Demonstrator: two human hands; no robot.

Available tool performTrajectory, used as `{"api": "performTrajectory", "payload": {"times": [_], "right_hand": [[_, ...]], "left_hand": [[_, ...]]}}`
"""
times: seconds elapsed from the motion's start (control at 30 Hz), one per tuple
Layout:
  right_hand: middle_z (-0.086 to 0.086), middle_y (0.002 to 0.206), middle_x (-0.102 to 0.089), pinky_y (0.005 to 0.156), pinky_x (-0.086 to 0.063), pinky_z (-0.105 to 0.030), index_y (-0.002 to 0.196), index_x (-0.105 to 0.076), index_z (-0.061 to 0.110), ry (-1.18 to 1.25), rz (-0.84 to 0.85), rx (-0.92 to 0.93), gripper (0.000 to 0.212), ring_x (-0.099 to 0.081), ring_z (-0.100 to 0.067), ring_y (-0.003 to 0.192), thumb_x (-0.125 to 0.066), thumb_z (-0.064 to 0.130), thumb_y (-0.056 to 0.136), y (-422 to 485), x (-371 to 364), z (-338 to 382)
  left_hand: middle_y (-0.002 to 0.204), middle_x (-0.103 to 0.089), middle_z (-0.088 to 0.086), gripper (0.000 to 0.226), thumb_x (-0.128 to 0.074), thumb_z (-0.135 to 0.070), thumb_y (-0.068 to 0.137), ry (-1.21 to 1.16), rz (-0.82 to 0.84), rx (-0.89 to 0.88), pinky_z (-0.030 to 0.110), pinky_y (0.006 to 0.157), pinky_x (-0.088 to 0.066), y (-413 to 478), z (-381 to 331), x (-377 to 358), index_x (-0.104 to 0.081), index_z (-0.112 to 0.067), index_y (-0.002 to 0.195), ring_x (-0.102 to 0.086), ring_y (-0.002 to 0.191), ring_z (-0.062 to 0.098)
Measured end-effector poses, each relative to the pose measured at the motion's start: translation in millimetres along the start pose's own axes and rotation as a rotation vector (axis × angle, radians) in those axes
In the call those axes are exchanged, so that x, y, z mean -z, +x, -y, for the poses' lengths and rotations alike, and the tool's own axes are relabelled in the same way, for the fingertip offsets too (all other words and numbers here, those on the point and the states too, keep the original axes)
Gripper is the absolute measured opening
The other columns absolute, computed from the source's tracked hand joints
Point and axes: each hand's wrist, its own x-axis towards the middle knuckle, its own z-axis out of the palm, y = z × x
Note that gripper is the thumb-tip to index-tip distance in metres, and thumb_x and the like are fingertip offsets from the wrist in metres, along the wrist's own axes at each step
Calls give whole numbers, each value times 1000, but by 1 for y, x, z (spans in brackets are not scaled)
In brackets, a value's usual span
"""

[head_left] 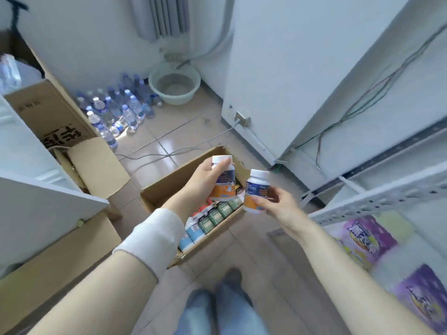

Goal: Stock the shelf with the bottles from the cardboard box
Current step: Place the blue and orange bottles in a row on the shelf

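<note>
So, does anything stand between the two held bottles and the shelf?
Nothing visible does. The left hand and right hand hold the left bottle and right bottle above the cardboard box, with open air towards the shelf. Purple packs occupy one level.

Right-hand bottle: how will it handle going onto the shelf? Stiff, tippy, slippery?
The bottle looks like rigid plastic. The right hand pinches it without denting it, so it is probably stiff. A pinch alone carries it, so it is likely light. It is squat and round, so it should stand steadily upright but would probably roll if laid down.
</note>
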Motion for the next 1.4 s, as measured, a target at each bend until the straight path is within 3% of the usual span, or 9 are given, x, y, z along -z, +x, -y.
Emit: {"api": "performTrajectory", "payload": {"times": [0.17,0.27,0.33,0.5,0.67,0.8,1.03,1.2,1.4], "right_hand": [[-4,94,-65,74,-51,-22,102,-57,12,102,-222,139,26,-61,-13,81,-68,4,79,-108,76,18],[-2,90,-65,63,-52,-12,100,-57,12,122,-353,222,26,-63,-6,74,-68,2,79,-175,130,19],[3,88,-65,68,-52,-15,96,-58,14,107,-428,269,23,-63,-4,73,-69,4,78,-223,169,14],[4,94,-64,66,-49,-10,99,-56,19,105,-596,348,27,-61,-5,82,-71,10,78,-344,268,-17],[0,101,-63,72,-45,-16,109,-55,15,112,-750,387,35,-59,-7,86,-71,12,78,-449,356,-51],[4,94,-64,69,-45,-11,100,-57,20,101,-854,423,28,-59,-6,83,-71,12,77,-509,413,-63],[-1,106,-65,93,-46,-34,109,-55,20,112,-1000,505,39,-61,-18,100,-73,14,75,-544,501,-47],[2,107,-62,81,-46,-25,116,-52,19,70,-1070,539,49,-59,-13,96,-75,14,74,-525,548,-15],[8,97,-61,67,-45,-15,108,-53,19,-2,-1096,477,46,-58,-4,82,-79,14,70,-468,586,6]], "left_hand": [[79,-66,3,27,-58,-40,86,75,259,-158,28,68,-51,-55,-62,-94,-63,-15,93,-63,67,13],[90,-66,4,21,-52,-34,92,136,401,-266,31,76,-51,-90,-89,-164,-61,-16,97,-64,79,14],[98,-66,7,18,-52,-32,93,161,479,-307,32,81,-51,-116,-103,-217,-60,-16,97,-63,88,17],[108,-68,11,49,-58,-45,76,249,650,-439,39,91,-52,-189,-117,-359,-61,-8,109,-65,99,22],[101,-63,15,28,-59,-38,87,289,790,-528,41,91,-50,-252,-114,-493,-60,-12,99,-61,93,21],[103,-60,14,68,-62,-56,67,338,884,-584,47,98,-46,-283,-117,-573,-58,-2,108,-59,96,21],[106,-64,5,39,-58,-33,91,397,881,-687,29,87,-47,-277,-148,-674,-56,-8,120,-61,100,16],[96,-62,-8,25,-59,-29,90,459,833,-758,21,83,-47,-242,-179,-727,-56,-19,112,-59,92,8],[99,-61,2,28,-69,-26,83,706,811,-735,42,98,-49,-177,-192,-776,-57,-17,106,-62,104,25]]}}
